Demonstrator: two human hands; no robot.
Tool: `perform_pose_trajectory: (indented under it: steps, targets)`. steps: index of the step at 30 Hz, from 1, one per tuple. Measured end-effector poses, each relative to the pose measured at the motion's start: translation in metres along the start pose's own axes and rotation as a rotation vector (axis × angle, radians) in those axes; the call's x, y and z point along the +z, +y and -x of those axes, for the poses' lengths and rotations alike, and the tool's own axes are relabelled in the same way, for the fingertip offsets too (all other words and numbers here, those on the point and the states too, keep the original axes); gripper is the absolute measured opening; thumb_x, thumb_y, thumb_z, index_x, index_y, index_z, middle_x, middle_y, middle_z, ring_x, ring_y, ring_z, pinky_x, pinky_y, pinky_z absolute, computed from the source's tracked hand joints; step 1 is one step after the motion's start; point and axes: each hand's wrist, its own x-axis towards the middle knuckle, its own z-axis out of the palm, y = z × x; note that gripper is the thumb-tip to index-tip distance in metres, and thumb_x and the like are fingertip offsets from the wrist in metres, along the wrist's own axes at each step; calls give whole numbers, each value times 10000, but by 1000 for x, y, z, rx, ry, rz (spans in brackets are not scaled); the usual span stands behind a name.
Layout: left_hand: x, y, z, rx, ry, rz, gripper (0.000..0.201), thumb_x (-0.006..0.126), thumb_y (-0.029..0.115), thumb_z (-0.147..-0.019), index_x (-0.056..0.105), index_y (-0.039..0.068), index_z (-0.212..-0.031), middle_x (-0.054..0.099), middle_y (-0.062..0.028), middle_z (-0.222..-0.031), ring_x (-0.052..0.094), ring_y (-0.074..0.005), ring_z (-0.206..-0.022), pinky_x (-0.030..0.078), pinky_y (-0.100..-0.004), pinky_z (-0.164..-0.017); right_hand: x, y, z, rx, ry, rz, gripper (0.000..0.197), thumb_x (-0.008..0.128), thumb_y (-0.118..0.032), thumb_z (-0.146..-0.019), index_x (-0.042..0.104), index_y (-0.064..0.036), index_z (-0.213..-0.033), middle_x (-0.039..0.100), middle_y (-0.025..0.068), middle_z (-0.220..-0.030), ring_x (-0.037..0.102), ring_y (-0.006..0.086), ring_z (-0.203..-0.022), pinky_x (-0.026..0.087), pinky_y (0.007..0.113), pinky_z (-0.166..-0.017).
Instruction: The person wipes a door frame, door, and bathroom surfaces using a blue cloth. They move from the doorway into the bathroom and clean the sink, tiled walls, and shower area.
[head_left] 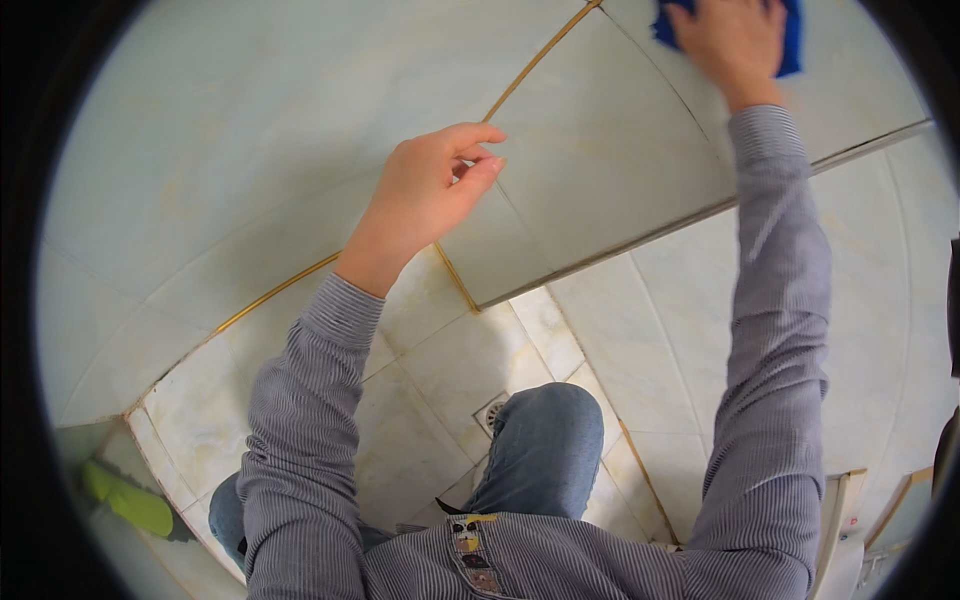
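The right hand (733, 40) is stretched up to the far right of the scene, pressing a blue cloth (790, 45) flat against the pale tiled wall (250, 130). Its fingers are bent over the cloth and mostly cut off by the upper edge of the view, so only the cloth's blue edges show beside the hand, on its left and right. The back of the hand faces the camera, and the grey striped sleeve (775, 330) runs from the wrist down to the near right.

The left hand (425, 195) is held up near the middle of the view, holding nothing. Its fingers are loosely curled, with the thumb on top and the fingertips drawn in beneath it, close to a gold grout line (530, 65) that runs diagonally across the wall. Whether the fingertips actually touch the tile cannot be told.

Below, the wall meets a tiled floor (440, 370) of smaller cream tiles. A round floor drain (491, 411) sits just left of the person's knee in blue jeans (545, 440). At the near left lies a yellow-green object (125, 497), partly in shadow. At the near right edge, part of a white fixture (838, 540) shows.
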Motion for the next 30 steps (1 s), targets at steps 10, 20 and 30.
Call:
perform_pose_trajectory:
  steps: [10, 20, 30]
  targets:
    - [-18, 12, 13, 99, 85, -145, 242, 592, 117, -850, 606, 27, -1073, 650, -47, -825, 574, -85, -727, 462, -229, -659, 75, -178, 216, -696, -587, -269, 351, 507, -200, -799, 600, -74, -1113, 480, 113, -1290, 345, 296, -1268, 219, 458, -1062]
    - [26, -6, 19, 94, -67, -163, 249, 613, 152, -818, 618, 46, -1044, 666, -76, -797, 593, -128, -663, 436, -236, -556, -10, -50, 251, -83, -83, -558, 322, 594, -61, -656, 640, -106, -972, 605, 72, -1093, 536, 259, -1029, 397, 389, -889]
    - [71, -22, 33, -52, -260, -241, 281, 599, 72, -828, 598, 23, -1104, 657, -78, -937, 617, -132, -827, 485, -270, -760, 74, -25, 259, 1003, 451, -1168, 434, 411, -182, -943, 360, 13, -1327, 463, 181, -1301, 450, 295, -1176, 319, 324, -994]
